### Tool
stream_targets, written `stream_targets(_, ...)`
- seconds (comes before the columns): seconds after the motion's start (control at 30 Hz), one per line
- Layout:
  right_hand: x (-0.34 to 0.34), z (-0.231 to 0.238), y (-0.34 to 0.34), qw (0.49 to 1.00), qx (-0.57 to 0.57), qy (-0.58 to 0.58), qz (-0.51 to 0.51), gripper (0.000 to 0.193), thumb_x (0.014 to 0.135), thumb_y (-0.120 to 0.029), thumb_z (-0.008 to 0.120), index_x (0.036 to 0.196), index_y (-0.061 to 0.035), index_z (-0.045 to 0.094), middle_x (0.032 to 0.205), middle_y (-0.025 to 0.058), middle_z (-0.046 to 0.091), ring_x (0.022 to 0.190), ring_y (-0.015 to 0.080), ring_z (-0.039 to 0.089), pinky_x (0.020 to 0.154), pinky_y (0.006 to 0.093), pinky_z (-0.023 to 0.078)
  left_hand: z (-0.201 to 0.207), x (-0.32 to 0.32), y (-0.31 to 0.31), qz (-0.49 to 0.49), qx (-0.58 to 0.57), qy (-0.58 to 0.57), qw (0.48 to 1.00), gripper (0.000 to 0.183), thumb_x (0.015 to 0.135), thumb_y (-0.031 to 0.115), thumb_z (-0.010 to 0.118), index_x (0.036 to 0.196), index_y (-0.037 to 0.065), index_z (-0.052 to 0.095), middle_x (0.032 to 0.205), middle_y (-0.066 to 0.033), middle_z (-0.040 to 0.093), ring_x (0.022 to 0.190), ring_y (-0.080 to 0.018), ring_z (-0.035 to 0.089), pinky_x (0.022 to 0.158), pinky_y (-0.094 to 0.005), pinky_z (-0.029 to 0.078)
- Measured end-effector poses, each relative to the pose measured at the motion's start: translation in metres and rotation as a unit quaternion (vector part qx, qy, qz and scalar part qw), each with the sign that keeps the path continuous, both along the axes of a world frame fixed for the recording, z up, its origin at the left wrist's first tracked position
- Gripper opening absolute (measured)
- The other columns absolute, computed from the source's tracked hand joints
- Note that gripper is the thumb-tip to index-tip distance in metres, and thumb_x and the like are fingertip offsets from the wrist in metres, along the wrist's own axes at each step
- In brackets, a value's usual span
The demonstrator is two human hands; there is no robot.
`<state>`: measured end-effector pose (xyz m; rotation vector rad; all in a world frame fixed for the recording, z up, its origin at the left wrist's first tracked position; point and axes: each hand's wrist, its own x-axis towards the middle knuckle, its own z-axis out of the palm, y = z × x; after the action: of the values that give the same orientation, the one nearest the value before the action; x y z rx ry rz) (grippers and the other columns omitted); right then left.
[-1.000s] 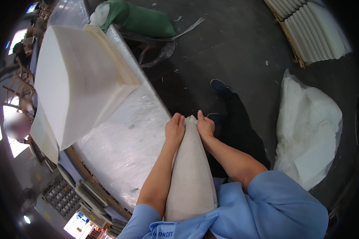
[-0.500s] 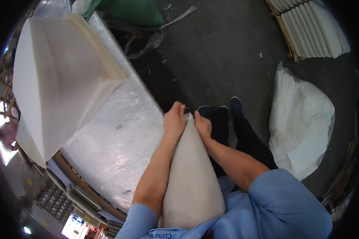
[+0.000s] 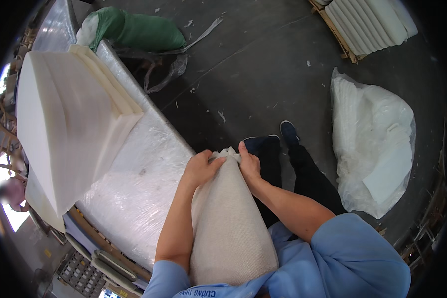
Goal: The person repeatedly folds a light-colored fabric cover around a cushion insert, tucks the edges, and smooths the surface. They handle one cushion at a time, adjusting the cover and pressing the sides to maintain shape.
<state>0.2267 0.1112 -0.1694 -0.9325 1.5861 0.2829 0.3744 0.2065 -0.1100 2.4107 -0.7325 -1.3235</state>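
Observation:
A beige woven cushion cover [image 3: 233,223] stretches away from my belly, full and rounded, its far end narrowed between my hands. At that end a crumpled whitish edge [image 3: 227,153] shows. My left hand [image 3: 202,168] is closed on the left side of this edge, thumb lying across the fabric. On the right side, my right hand [image 3: 249,163] grips the edge with its thumb pointing up; its other fingers are partly hidden. What fills the cover cannot be seen.
Left of me is a plastic-wrapped table [image 3: 129,198] bearing large white foam sheets [image 3: 69,119]. A green bundle [image 3: 139,31] lies beyond. Right on the floor sits a clear bag of white pieces [image 3: 372,144]; a pallet of white slabs [image 3: 367,25] stands farther off. Another person is at far left.
My hands have come slightly nearer to me and spread apart, the left one moving left. The cover's far end is now wider, with more whitish edge showing. The view has shifted.

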Motion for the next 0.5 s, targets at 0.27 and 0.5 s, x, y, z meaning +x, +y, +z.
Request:
stream_targets(0.27, 0.002, -0.005, 0.003, 0.997, -0.024, 0.024, 0.068, 0.070, 0.104, -0.061, 0.049, 0.096, 0.0016, 0.079, 0.105, 0.0257, 0.076, 0.106, 0.0417, 0.071, 0.094, 0.0474, 0.051, -0.023, -0.030, 0.003, 0.092, -0.082, -0.087, 0.989, 0.040, 0.105, 0.032, 0.060, 0.083, -0.002, 0.064, 0.079, -0.0248, 0.066, 0.073, -0.0412, 0.065, 0.069, -0.0477, 0.049)
stream_targets(0.5, 0.000, -0.011, 0.009, 0.988, -0.034, 0.046, 0.142, 0.064, 0.106, -0.055, 0.047, 0.104, 0.0012, 0.078, 0.112, 0.0263, 0.074, 0.113, 0.0446, 0.068, 0.098, 0.0484, 0.051, -0.056, -0.025, -0.022, 0.206, -0.077, -0.011, 0.976, 0.037, 0.101, 0.035, 0.067, 0.088, 0.000, 0.068, 0.073, -0.0185, 0.068, 0.070, -0.0324, 0.068, 0.069, -0.0439, 0.052)
